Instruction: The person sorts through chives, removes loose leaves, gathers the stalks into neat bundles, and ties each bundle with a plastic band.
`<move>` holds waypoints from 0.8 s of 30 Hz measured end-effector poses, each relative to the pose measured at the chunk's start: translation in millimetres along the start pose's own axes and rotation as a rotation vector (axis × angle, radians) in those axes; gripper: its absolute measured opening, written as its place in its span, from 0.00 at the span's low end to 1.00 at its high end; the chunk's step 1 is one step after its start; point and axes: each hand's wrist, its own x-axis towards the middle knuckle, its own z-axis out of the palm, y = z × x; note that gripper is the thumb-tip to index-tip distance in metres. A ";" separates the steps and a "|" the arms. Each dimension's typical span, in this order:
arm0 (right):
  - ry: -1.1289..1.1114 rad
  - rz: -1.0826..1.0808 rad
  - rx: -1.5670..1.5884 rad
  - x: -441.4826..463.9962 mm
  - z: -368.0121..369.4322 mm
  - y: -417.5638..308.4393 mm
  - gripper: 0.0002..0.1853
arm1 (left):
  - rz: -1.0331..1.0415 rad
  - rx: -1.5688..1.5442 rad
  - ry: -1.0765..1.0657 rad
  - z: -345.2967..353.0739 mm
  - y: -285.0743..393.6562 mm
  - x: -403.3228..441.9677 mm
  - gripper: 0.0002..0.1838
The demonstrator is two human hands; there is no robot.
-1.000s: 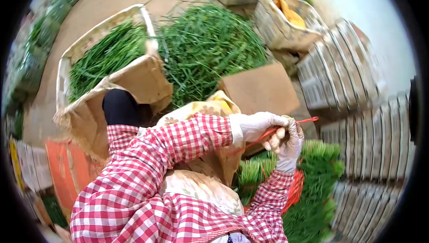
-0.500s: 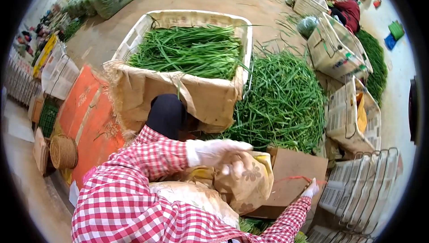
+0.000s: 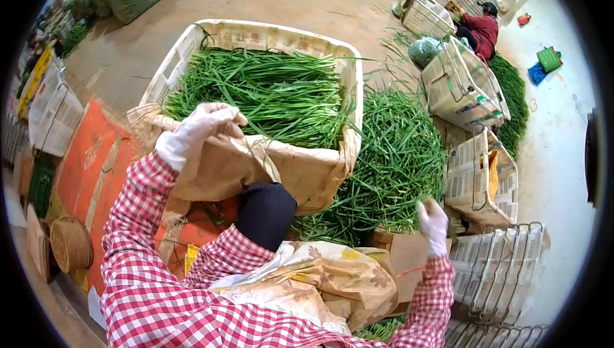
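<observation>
My left hand (image 3: 203,129), in a pale glove, is over the front left rim of a white crate (image 3: 281,26), its fingers half bent and slightly apart. No object shows in it. Inside the crate lie long green stalks like garlic chives (image 3: 275,92). My right hand (image 3: 433,221), gloved too, is raised before the heap of loose green leaves (image 3: 400,150). Its fingers are curled; whether they hold anything is hidden. A red string (image 3: 410,271) runs over the brown board (image 3: 406,260) towards my right forearm. A flowered cloth (image 3: 339,274) covers my lap.
Brown sacking (image 3: 211,172) hangs over the crate's front. To the right stand more white crates (image 3: 464,86) and wire-handled baskets (image 3: 499,271). An orange sheet (image 3: 96,169) and a woven coil (image 3: 70,245) are at left. Another person (image 3: 481,31) sits at the far right.
My left hand has moved from the lap cloth up and left to the crate's rim. My right hand has risen from the board beside the string. The view has shifted.
</observation>
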 end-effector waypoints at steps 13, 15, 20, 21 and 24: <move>0.238 -0.714 -0.120 62.0 232.0 -120.2 0.16 | 0.202 0.825 0.040 15.3 -37.8 211.9 0.17; 0.318 -0.672 -0.110 59.4 238.6 -122.0 0.14 | 0.302 0.932 0.170 6.2 -53.7 255.4 0.20; 0.279 -0.670 -0.145 58.8 239.6 -120.3 0.15 | 0.319 1.372 0.043 -14.8 -60.2 330.2 0.56; 0.272 -0.668 -0.155 58.4 240.6 -119.2 0.15 | 0.322 1.369 0.037 -14.9 -59.4 337.7 0.56; 0.235 -0.649 -0.181 57.2 239.5 -119.0 0.16 | 0.271 1.431 -0.017 -14.9 -57.2 351.1 0.59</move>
